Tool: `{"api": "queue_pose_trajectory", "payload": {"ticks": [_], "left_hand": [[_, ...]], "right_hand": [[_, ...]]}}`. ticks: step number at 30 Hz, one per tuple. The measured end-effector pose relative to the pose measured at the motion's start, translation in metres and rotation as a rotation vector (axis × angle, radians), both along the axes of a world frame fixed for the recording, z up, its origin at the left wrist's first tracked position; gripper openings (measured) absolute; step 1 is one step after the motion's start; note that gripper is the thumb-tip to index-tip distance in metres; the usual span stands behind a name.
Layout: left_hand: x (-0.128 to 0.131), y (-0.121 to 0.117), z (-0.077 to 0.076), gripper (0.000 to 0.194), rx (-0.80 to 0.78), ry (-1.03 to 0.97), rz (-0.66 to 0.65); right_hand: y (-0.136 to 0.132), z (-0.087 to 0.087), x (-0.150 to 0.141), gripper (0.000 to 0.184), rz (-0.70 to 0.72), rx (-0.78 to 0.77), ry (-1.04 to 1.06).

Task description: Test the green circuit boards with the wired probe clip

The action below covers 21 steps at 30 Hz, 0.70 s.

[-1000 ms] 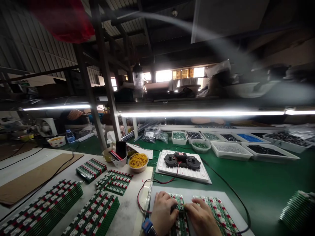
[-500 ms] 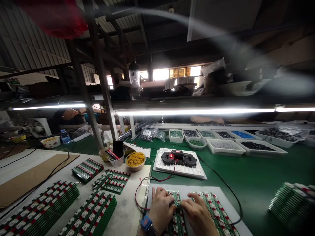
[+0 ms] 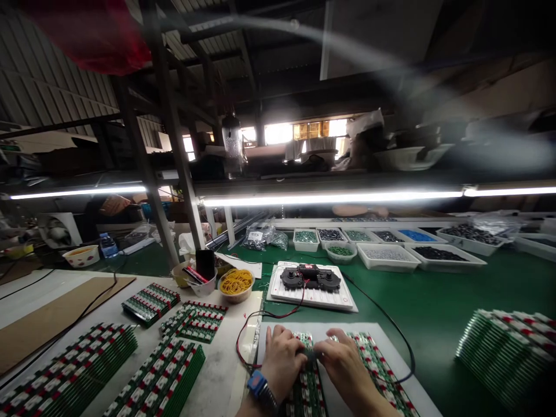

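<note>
"Clenched or released?"

"Can't tell. The left hand [image 3: 282,362] and right hand [image 3: 343,365] have drawn closer over a small dark component [image 3: 310,354]."

"Where's that?"

"Right between them, on green circuit boards [image 3: 306,376] lying across a white sheet [image 3: 321,330]."

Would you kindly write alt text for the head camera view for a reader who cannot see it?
The left hand, wearing a blue watch, and the right hand meet over a small dark part on stacked green circuit boards on a white sheet. Beyond stand a black device on a white tray and trays of sorted parts.
</note>
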<state>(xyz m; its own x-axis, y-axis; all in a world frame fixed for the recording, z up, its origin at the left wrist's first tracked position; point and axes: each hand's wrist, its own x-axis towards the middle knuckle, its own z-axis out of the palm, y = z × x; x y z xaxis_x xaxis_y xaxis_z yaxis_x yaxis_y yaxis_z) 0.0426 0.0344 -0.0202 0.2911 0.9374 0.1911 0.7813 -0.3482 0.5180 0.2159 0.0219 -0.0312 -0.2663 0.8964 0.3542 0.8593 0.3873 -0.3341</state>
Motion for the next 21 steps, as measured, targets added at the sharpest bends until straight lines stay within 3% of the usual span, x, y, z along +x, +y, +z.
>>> {"api": "queue_pose_trajectory", "payload": {"ticks": [6, 13, 21], "left_hand": [[-0.002, 0.022, -0.002, 0.016, 0.028, -0.017, 0.009], [-0.005, 0.029, -0.021, 0.021, 0.031, -0.048, -0.019], [-0.005, 0.032, -0.026, 0.021, -0.047, -0.108, -0.016]], "right_hand": [[0.012, 0.013, -0.006, 0.028, -0.052, -0.046, -0.032], [0.01, 0.002, -0.004, 0.023, -0.034, -0.031, -0.037], [0.018, -0.016, -0.003, 0.023, -0.026, 0.021, -0.058]]}}
